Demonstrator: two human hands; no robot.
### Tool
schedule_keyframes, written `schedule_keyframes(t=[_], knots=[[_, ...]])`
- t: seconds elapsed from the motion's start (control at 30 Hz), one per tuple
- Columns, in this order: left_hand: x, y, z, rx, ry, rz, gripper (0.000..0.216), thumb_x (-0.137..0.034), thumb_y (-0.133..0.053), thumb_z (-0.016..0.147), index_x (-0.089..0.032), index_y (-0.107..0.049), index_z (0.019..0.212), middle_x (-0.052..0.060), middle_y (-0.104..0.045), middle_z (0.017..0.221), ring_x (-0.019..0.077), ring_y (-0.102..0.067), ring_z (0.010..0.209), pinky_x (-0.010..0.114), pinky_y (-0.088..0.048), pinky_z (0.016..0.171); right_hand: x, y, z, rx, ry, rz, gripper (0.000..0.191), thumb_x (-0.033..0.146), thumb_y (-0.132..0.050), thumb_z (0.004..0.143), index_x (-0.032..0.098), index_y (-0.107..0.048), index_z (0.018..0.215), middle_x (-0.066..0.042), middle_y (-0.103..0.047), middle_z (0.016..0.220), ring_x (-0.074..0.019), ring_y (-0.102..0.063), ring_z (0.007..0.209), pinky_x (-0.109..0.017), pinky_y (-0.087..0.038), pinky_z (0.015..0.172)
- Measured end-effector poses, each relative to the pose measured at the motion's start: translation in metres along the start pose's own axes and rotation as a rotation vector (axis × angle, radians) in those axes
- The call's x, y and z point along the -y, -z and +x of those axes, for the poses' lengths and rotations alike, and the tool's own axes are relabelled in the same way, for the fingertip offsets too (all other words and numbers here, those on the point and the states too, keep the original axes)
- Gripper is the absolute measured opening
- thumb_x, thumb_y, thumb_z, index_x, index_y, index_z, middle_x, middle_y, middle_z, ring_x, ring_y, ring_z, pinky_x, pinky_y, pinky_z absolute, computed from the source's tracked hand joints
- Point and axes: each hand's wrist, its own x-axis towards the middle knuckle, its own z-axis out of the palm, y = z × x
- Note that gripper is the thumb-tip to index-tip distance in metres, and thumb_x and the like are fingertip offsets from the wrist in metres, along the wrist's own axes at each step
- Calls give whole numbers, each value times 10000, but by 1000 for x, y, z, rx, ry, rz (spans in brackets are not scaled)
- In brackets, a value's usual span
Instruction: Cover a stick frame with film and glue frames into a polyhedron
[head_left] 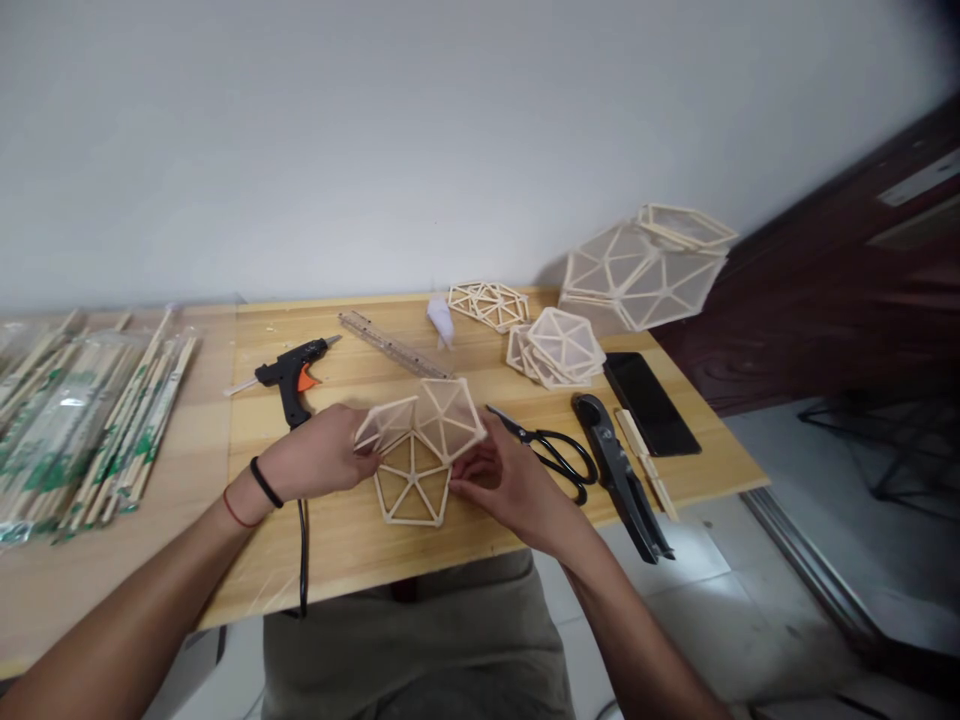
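Observation:
My left hand (319, 455) pinches the left edge of a small assembly of pentagon panels (420, 440) made of thin wooden sticks, some covered with translucent film. My right hand (499, 478) grips the same assembly on its right side, fingers curled at the joint between panels. One open-framed pentagon (411, 485) lies flat on the wooden board (360, 540); two film-covered panels tilt up from it. A black bracelet and a red cord sit on my left wrist.
A black glue gun (289, 375) lies left of the hands, its cord running off the front edge. Black scissors (551, 450), a black cutter (622, 475), a phone (649, 400), loose sticks, a ruler (390, 345), stacked pentagons (559, 345) and a large faceted shell (641, 265) lie right. Packaged chopsticks (82, 420) fill the left.

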Motion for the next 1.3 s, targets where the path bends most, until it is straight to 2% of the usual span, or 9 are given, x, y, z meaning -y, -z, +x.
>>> schedule_keyframes(t=[0.17,0.27,0.43,0.6,0.7,0.9,1.03,1.13,1.3], knots=[[1,-1,0,7,-1,14,92,-106,-575,777,-179,-622,809,10,-644,749,145,-573,630,244,-393,594,10,2,2,2,34,-54,550,313,-776,833,215,-577,1335,-34,-733,971,-170,-738,808,-332,-633,781],[2,-2,0,-9,-12,11,133,-93,-576,769,-180,-642,845,18,-667,780,154,-580,659,249,-398,613,19,3,8,9,-33,-35,388,477,-698,907,188,-647,1161,-39,-753,876,-182,-750,711,-302,-626,650],[4,-3,-1,7,-40,6,116,-112,-558,797,-185,-637,840,21,-675,785,163,-586,668,260,-400,625,21,-3,22,-37,-113,-130,594,642,-480,1001,183,-649,664,-46,-689,544,-173,-680,474,-258,-538,506],[6,-4,-2,-19,-27,24,58,-145,-565,794,-196,-583,772,21,-651,750,173,-581,657,274,-375,611,10,1,23,-227,-27,-144,399,584,-583,956,219,-626,800,33,-614,481,-161,-586,390,-251,-459,423],[7,-4,-2,-15,-25,14,63,-135,-561,776,-197,-577,774,28,-661,779,180,-597,695,276,-389,634,9,10,17,-243,-112,-148,416,623,-571,948,240,-577,786,35,-608,470,-175,-583,378,-268,-453,416],[6,-3,-1,18,21,-22,63,-154,-578,787,-200,-561,747,17,-655,738,170,-593,659,271,-373,602,18,20,-7,-398,-8,-649,469,586,-655,925,258,-506,624,3,-566,492,-199,-571,458,-301,-396,474],[6,-3,-1,18,-20,-1,75,-133,-564,822,-192,-582,779,24,-675,762,168,-609,682,270,-377,619,18,-1,-28,-88,174,-593,139,326,-780,897,223,-703,950,-52,-724,874,-202,-691,690,-303,-541,628],[7,-4,-1,0,-40,3,77,-149,-567,847,-188,-593,787,24,-679,759,167,-605,683,268,-380,622,13,-22,-37,113,283,-552,496,121,-883,760,240,-698,1204,-106,-683,1227,-249,-716,1024,-351,-588,868],[9,-6,-3,-36,-49,-20,160,-178,-532,884,-193,-553,726,-8,-621,671,142,-535,599,263,-344,578,8,-36,-36,112,323,-542,271,17,-716,876,208,-719,1068,-98,-682,1129,-231,-691,1010,-344,-573,858]])
